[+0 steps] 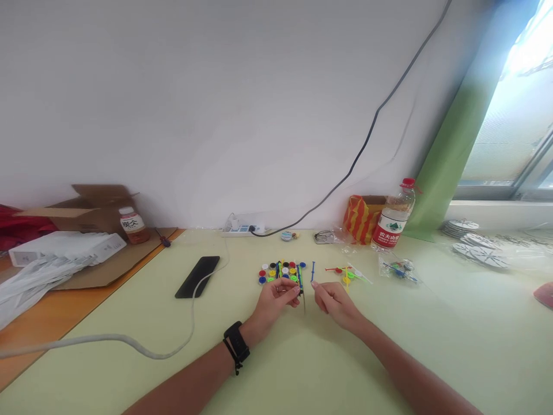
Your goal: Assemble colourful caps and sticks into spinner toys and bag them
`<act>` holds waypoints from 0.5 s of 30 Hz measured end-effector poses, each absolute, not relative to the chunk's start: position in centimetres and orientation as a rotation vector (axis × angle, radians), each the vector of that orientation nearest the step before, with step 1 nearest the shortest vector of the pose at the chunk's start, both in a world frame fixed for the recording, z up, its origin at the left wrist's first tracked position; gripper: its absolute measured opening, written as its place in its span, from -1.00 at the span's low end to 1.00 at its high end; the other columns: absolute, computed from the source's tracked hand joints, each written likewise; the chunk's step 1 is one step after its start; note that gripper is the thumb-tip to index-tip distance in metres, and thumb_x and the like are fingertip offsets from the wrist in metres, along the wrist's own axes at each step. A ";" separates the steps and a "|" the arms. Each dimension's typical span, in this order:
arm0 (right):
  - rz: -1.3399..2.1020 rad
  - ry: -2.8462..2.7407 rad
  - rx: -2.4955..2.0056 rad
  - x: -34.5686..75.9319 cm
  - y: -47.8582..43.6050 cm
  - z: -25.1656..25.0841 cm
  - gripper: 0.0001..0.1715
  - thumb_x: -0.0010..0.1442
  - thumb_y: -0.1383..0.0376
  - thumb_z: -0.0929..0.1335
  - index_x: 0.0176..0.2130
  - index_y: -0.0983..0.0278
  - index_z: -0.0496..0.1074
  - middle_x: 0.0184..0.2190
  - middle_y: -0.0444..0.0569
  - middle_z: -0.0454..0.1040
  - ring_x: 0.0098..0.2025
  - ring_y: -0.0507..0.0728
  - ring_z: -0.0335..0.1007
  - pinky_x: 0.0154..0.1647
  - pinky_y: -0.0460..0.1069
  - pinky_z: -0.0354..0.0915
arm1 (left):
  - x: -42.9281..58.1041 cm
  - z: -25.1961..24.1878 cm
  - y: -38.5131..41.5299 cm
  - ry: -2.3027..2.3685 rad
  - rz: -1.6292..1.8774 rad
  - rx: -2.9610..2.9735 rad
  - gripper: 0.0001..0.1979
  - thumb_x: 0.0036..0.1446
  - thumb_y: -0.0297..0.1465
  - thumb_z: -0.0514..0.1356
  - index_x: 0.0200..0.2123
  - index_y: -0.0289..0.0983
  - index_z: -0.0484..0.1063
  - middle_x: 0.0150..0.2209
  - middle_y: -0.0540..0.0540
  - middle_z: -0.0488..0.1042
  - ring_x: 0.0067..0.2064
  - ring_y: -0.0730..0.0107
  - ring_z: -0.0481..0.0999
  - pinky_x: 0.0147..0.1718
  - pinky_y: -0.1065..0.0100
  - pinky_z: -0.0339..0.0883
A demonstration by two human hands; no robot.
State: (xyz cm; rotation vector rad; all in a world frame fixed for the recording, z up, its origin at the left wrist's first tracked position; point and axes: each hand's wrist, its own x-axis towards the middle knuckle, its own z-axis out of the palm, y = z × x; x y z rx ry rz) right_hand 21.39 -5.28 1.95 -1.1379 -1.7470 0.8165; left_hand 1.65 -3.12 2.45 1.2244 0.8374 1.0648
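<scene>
My left hand (274,300) is closed, thumb against fingers, on a small bunch of thin plastic sticks (300,278) in blue, green and black. A thin dark strand hangs below its fingertips. My right hand (339,302) pinches the lower end of a blue plastic stick (313,270), held upright. Just beyond my left hand lie rows of small round discs (272,273) in several colours, partly covered by the sticks and fingers. Beyond my right hand is a loose group of coloured sticks and discs (349,274) in red, green, yellow and white.
A black phone (197,277) and a white cable (142,350) lie on the left. Along the wall are a power strip (244,230), a red-yellow bag (358,219) and a large water bottle (393,219). A small drink bottle (133,226) stands near cardboard (116,265).
</scene>
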 end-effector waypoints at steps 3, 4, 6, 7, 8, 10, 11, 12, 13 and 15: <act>0.817 -1.758 -1.174 21.6 -5.2 2.2 -0.28 0.39 -0.08 0.17 -0.66 0.23 0.12 -0.68 -0.17 0.14 -0.58 0.01 0.08 -0.50 -0.04 0.07 | 1.7 2.4 -3.1 0.837 1.054 1.234 -0.64 -0.04 -0.20 0.48 -0.28 -0.32 0.56 -0.43 -0.06 0.55 -0.41 0.40 0.54 -0.33 0.36 0.41; 0.824 -1.770 -1.164 21.6 -5.3 2.3 -0.33 0.38 -0.08 0.20 -0.62 0.24 0.17 -0.65 -0.17 0.20 -0.56 0.02 0.12 -0.49 -0.04 0.08 | 1.6 2.4 -3.1 0.831 1.052 1.238 -0.64 -0.04 -0.20 0.48 -0.28 -0.32 0.56 -0.43 -0.05 0.55 -0.41 0.41 0.53 -0.33 0.37 0.41; 0.862 -1.782 -1.124 21.4 -5.5 2.5 -0.46 0.34 -0.05 0.29 -0.51 0.24 0.28 -0.56 -0.14 0.32 -0.48 0.04 0.23 -0.44 -0.06 0.15 | 1.6 2.5 -3.1 0.822 1.056 1.241 -0.64 -0.04 -0.20 0.49 -0.29 -0.32 0.57 -0.42 -0.05 0.55 -0.41 0.42 0.53 -0.33 0.37 0.41; 0.890 -1.775 -1.099 21.3 -5.6 2.6 -0.53 0.31 -0.03 0.32 -0.45 0.24 0.32 -0.50 -0.13 0.37 -0.44 0.05 0.27 -0.42 -0.06 0.19 | 1.6 2.5 -3.1 0.820 1.059 1.241 -0.64 -0.04 -0.20 0.49 -0.29 -0.32 0.57 -0.42 -0.05 0.56 -0.41 0.42 0.53 -0.33 0.37 0.42; 0.920 -1.767 -1.074 21.2 -5.7 2.6 -0.60 0.30 -0.01 0.35 -0.39 0.24 0.35 -0.45 -0.12 0.41 -0.40 0.06 0.30 -0.39 -0.06 0.22 | 1.6 2.6 -3.2 0.820 1.062 1.241 -0.64 -0.05 -0.20 0.49 -0.29 -0.32 0.57 -0.42 -0.05 0.56 -0.41 0.43 0.52 -0.33 0.37 0.42; 0.964 -1.761 -1.038 21.0 -5.9 2.6 -0.67 0.30 0.02 0.36 -0.30 0.22 0.37 -0.37 -0.10 0.46 -0.34 0.07 0.35 -0.35 -0.06 0.27 | 1.6 2.7 -3.2 0.817 1.064 1.239 -0.64 -0.05 -0.19 0.49 -0.29 -0.32 0.57 -0.42 -0.05 0.56 -0.41 0.43 0.52 -0.33 0.38 0.42; 0.974 -1.761 -1.030 21.0 -6.0 2.6 -0.69 0.31 0.03 0.36 -0.27 0.22 0.38 -0.34 -0.09 0.47 -0.32 0.08 0.38 -0.34 -0.05 0.29 | 1.6 2.7 -3.3 0.815 1.063 1.237 -0.65 -0.05 -0.19 0.49 -0.29 -0.32 0.57 -0.42 -0.05 0.56 -0.41 0.43 0.51 -0.33 0.38 0.42; 0.980 -1.763 -1.024 20.9 -6.0 2.6 -0.71 0.32 0.04 0.35 -0.24 0.21 0.38 -0.32 -0.07 0.49 -0.30 0.09 0.40 -0.32 -0.05 0.31 | 1.7 2.8 -3.3 0.815 1.065 1.233 -0.65 -0.05 -0.19 0.49 -0.30 -0.32 0.57 -0.42 -0.05 0.56 -0.41 0.44 0.51 -0.33 0.38 0.42; 0.979 -1.762 -1.020 20.9 -6.0 2.6 -0.72 0.32 0.05 0.35 -0.20 0.21 0.39 -0.30 -0.06 0.50 -0.28 0.09 0.42 -0.31 -0.04 0.32 | 1.7 2.8 -3.3 0.816 1.068 1.229 -0.65 -0.05 -0.20 0.49 -0.30 -0.32 0.57 -0.42 -0.04 0.56 -0.41 0.44 0.51 -0.33 0.38 0.42; 0.958 -1.751 -1.018 20.9 -6.1 2.6 -0.72 0.33 0.05 0.35 -0.12 0.19 0.38 -0.28 -0.06 0.52 -0.25 0.11 0.45 -0.29 -0.03 0.34 | 1.7 2.9 -3.4 0.823 1.073 1.221 -0.65 -0.06 -0.20 0.49 -0.30 -0.32 0.57 -0.43 -0.04 0.56 -0.42 0.43 0.51 -0.34 0.38 0.41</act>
